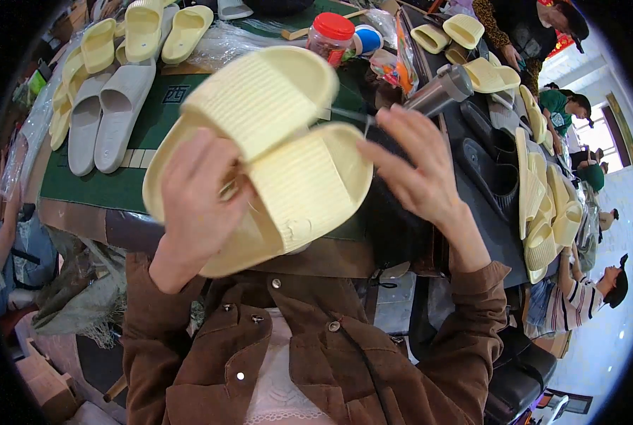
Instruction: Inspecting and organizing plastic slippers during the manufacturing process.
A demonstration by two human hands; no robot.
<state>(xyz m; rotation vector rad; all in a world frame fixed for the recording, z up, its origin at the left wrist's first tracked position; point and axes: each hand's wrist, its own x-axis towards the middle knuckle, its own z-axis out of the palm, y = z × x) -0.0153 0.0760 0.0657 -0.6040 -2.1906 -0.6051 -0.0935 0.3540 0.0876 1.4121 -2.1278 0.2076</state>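
Observation:
Two pale yellow slide slippers, one above (253,106) and one below (306,191), are held up in front of me, overlapping, their ribbed straps facing up. My left hand (202,202) is closed around them where they meet, and its fingertips are partly hidden. My right hand (423,166) is at the toe end of the lower slipper, fingers apart and slightly blurred. One fingertip is at the slipper's edge; whether it presses there I cannot tell. A thin, pale strand (352,115) stretches between the upper slipper and my right fingers; whether they hold it is unclear.
Grey slippers (124,117) and yellow ones (187,34) lie on the green mat at left. A red-lidded jar (331,39) and a metal flask (440,91) stand beyond. Black slippers (483,177) and yellow ones (539,248) line the right side; several people work there.

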